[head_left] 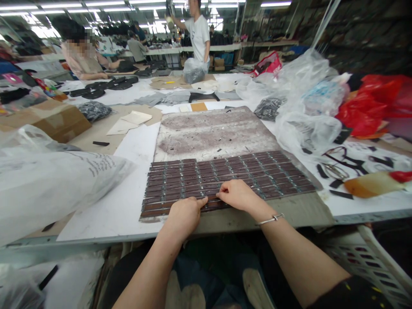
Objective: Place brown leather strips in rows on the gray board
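Note:
Rows of thin dark brown strips [174,175] lie side by side on a worn, whitish-stained board [206,133] in front of me. Bands of bluish-green marks run across them. At the near edge, my left hand [186,214] is closed, with one fingertip pressed on a brown strip [212,199]. Its other fingers are curled out of sight. My right hand [236,194] is closed in a pinch at the same strip, its fingertips just right of the left ones. What lies between the fingertips is mostly hidden.
To the left are a white plastic bag [58,184] and a cardboard box [48,118]. On the right lie eyeglasses [343,156], a yellowish bottle [370,184], clear plastic bags [302,86] and a red bag [370,103]. A white basket [370,257] stands below the table edge. Several people work beyond.

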Motion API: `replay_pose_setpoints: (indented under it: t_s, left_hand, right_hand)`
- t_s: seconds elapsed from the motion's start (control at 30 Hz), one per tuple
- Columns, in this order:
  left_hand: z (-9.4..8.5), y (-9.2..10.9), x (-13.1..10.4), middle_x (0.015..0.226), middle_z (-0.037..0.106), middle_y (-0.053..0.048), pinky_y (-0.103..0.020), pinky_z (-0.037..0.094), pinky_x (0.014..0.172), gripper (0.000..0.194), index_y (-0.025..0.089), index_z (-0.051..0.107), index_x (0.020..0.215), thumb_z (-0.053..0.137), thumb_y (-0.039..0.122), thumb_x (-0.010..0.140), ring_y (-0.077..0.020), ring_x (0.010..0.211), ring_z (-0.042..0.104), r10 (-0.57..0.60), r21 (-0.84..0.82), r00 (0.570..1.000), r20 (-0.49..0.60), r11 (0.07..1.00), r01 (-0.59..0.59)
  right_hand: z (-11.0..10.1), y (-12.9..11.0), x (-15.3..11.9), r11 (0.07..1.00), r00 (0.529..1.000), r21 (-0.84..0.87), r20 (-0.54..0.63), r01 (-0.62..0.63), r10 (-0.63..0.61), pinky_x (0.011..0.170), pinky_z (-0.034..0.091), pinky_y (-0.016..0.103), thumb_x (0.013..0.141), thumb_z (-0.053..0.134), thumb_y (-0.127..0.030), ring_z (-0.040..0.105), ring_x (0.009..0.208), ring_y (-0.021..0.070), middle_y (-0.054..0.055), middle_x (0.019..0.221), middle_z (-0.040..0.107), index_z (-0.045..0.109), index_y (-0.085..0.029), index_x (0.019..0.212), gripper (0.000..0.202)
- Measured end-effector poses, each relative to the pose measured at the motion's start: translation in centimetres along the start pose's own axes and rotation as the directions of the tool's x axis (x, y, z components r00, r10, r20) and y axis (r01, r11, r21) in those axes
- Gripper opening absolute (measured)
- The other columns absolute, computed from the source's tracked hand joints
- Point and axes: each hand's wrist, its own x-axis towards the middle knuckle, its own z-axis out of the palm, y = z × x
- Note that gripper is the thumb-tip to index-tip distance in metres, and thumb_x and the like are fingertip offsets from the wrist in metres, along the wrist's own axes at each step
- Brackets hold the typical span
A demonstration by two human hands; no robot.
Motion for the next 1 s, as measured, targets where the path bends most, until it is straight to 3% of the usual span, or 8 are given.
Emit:
replay_pose_setpoints:
  t_s: [0.63, 1.0]
  left_hand:
    - [0.06, 0.04, 0.10, 0.103, 0.069, -0.006, -0.033, 0.049, 0.072, 0.049, 0.034, 0.054, 0.128, 0.039, 0.016, 0.085, -0.0227, 0.089, 0.065, -0.012, 0.002, 1.000, 0.023, 1.000, 0.012]
    - [-0.25, 0.15, 0.01, 0.103, 0.068, -0.007, -0.034, 0.048, 0.073, 0.050, 0.033, 0.054, 0.129, 0.038, 0.015, 0.085, -0.0234, 0.089, 0.065, -0.018, -0.017, 0.999, 0.039, 1.000, 0.019]
  right_hand:
    - [0.39, 0.40, 0.14, 0.995, 0.997, -0.069, -0.008, -0.073, 0.072, 0.058, 0.035, 0.025, 0.076, 0.056, -0.041, 0.060, 0.070, 0.0168, 0.001, 0.074, 0.069, 0.069, -0.025, 0.073, 0.021]
    - [-0.46, 0.77, -0.30, 0.996, 0.998, -0.057, -0.012, -0.066, 0.066, 0.058, 0.035, 0.025, 0.077, 0.056, -0.035, 0.060, 0.070, 0.0159, 0.000, 0.074, 0.069, 0.069, -0.024, 0.075, 0.017]
